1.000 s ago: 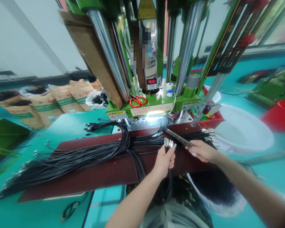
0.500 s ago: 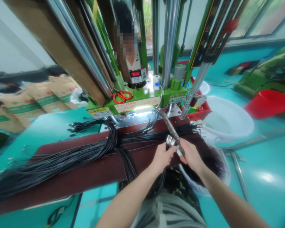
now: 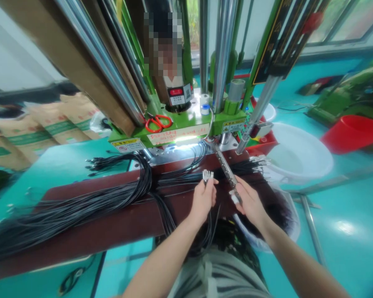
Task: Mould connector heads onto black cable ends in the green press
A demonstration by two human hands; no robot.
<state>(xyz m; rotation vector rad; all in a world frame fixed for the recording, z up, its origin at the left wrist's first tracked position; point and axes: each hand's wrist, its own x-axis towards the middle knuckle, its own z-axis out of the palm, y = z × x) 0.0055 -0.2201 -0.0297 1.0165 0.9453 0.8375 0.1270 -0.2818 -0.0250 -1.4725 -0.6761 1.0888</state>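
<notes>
Head view: brown board (image 3: pixel 112 236) is the landmark. Left hand (image 3: pixel 202 200) is above the board's front part, right of its middle, thumb and fingers pinching a bunch of black cables just under their silver ends (image 3: pixel 208 175); ends point up, cables hang down past the board's front edge. Right hand (image 3: pixel 249 200) is over the board's right part, thumb and fingers pinching the near end of a metal bar (image 3: pixel 226 167), a small white piece (image 3: pixel 234 197) by the fingertips. Bar slants over the board to its back edge; can't tell if it rests on anything. Hands near each other, apart. Long cable bundle (image 3: pixel 90 207) lies across the board, spilling past its left side. Green press (image 3: pixel 131 132) stands behind the board, orange-handled scissors (image 3: pixel 158 121) on its ledge. White basin (image 3: pixel 301 153) right of the board; paper sacks (image 3: pixel 49 126) beyond its back left, blurry.
</notes>
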